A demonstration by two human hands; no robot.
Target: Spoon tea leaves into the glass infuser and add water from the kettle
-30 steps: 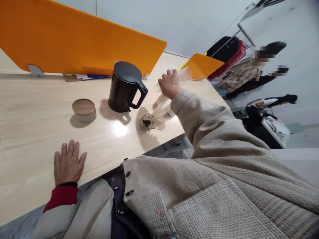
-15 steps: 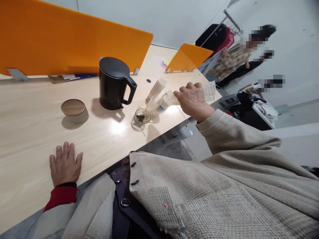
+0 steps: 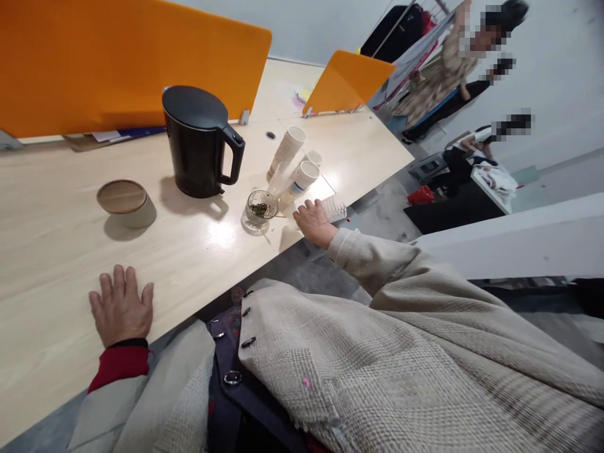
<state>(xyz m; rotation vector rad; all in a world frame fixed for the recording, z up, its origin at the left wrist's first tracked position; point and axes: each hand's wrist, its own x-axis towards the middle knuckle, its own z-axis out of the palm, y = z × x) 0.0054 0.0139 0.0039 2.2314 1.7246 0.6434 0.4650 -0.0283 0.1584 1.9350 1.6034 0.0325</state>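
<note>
At desk edge (image 3: 255, 251), R grip (image 3: 314, 223) wrapped round cup (image 3: 335, 207)

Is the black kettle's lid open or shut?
Shut: the lid sits flat on top of the upright black kettle, with no gap visible along its rim.

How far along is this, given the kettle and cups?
Done: loose leaves sit in the small glass cup. In hand: right hand grips a clear plastic cup at the table edge; left hand lies flat on it. Left: the black kettle stands lid-shut, untouched; no water shows in the glass.
</note>
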